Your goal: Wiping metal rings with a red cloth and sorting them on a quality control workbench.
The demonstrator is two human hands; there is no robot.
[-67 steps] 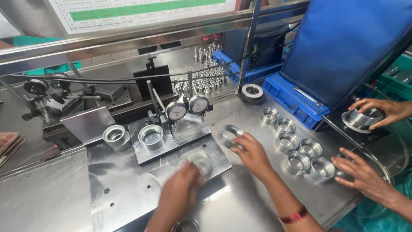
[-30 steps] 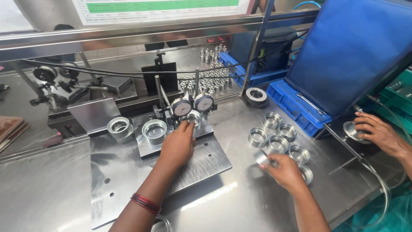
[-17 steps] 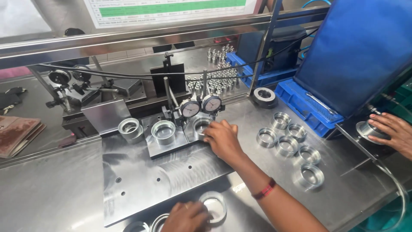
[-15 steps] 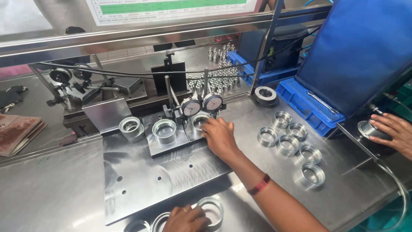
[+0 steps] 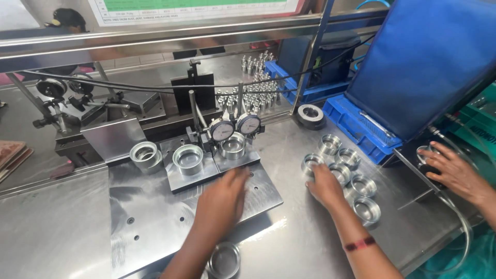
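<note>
On the steel bench, the left hand (image 5: 223,199) lay palm down over the grey base plate (image 5: 155,217), fingers loosely spread and blurred, grasping nothing, just short of the gauge block. The right hand (image 5: 324,187) rested among a cluster of metal rings (image 5: 364,186), its fingertips touching the nearest ring (image 5: 311,164); whether it gripped that ring could not be told. The rings were short, shiny, open-topped cylinders, standing upright and close together. One more ring (image 5: 233,145) sat under two round dial gauges (image 5: 235,127), with two others (image 5: 166,156) to its left. A co-worker's hand (image 5: 454,173) covered a ring at the far right. A blue lidded crate (image 5: 398,98) stood behind the cluster, and a white sign with a green band (image 5: 196,8) hung above the shelf rail.
</note>
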